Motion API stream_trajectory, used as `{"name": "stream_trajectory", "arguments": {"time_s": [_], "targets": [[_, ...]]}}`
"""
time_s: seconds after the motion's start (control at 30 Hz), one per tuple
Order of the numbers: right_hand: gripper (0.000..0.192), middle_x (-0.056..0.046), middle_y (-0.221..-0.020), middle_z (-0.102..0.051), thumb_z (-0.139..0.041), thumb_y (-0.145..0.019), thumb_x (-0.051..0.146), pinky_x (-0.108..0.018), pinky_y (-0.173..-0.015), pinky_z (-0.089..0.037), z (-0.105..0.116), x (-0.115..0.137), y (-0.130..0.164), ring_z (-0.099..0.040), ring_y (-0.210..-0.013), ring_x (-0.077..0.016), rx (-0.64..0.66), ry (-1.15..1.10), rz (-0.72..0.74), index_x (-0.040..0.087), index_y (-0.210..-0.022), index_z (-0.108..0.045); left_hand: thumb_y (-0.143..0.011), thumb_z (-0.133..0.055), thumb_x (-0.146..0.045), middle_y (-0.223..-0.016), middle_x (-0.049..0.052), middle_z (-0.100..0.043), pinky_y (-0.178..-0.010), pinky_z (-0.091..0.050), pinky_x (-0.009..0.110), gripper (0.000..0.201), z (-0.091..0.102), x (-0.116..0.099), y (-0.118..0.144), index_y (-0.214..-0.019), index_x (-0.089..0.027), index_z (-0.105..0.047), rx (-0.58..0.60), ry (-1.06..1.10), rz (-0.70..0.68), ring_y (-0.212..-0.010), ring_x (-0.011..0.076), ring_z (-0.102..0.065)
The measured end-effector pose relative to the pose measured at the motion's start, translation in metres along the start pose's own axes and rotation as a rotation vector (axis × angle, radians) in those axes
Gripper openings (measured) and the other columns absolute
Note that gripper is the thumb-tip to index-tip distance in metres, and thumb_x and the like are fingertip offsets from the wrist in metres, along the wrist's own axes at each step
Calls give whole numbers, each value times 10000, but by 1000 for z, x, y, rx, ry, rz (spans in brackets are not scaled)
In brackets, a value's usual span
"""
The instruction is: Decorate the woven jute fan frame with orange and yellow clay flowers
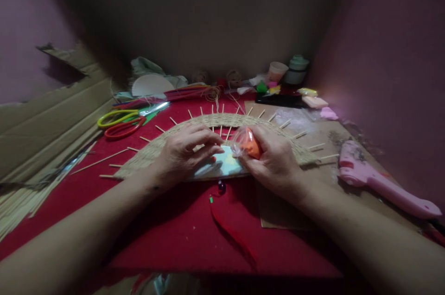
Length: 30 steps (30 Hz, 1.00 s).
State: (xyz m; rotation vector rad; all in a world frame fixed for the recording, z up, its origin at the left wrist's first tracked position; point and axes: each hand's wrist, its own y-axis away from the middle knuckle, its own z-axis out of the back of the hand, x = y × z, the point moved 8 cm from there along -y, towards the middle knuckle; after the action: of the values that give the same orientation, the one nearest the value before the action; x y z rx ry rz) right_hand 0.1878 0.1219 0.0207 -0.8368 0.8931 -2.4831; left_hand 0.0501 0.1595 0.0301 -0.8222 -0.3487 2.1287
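A clear plastic bag of orange clay-like material (253, 145) is gripped in my right hand (274, 156). My left hand (189, 151) is curled, fingertips close together just left of the bag. A small orange bit (213, 159) shows by its fingers; what they pinch is mostly hidden. Under both hands lies a half-round woven fan-shaped piece (167, 137) with thin sticks poking out along its curved edge. Its lower middle carries a light blue panel (225, 158) with yellowish marks. A dark bead (221, 187) and a red tassel (231, 230) hang below.
Yellow-and-red-handled scissors (121, 123) lie left on the red cloth (156, 244). A pink glue gun (385, 184) rests right, on cardboard (285, 216). Behind are a cup (277, 72), a lidded jar (297, 70) and a black flat object (280, 99). Cardboard (52, 123) leans left.
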Motion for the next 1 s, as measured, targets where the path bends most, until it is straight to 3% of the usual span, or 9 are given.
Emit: {"name": "stream_trajectory", "arguments": {"time_s": [0.43, 0.67, 1.0], "targets": [[187, -86, -830, -637, -535, -820, 285, -314, -669, -443, 0, -1, 1, -563, -738, -187, -15, -21, 10, 135, -920, -587, -881, -507, -206, -847, 69, -669, -706, -438, 289, 169, -22, -10, 2, -889, -167, -671, 83, -133, -277, -783, 165, -575], [199, -91, -827, -636, -539, -812, 276, -321, -677, -449, 0, -1, 1, -566, -743, -190, -14, -11, 8, 122, -924, -595, -898, -477, -191, -803, 53, -664, -708, -424, 299, 169, -25, -12, 4, -861, -152, -638, 142, -201, -308, -737, 151, -561], [217, -103, -813, -634, -538, -802, 248, -328, -683, -444, -2, 0, 1, -568, -743, -200, -1, -22, 16, 84, -923, -613, -885, -487, -169, -682, 25, -601, -640, -404, 276, 143, -17, -12, 2, -842, -148, -623, 58, -209, -269, -648, 136, -506]]}}
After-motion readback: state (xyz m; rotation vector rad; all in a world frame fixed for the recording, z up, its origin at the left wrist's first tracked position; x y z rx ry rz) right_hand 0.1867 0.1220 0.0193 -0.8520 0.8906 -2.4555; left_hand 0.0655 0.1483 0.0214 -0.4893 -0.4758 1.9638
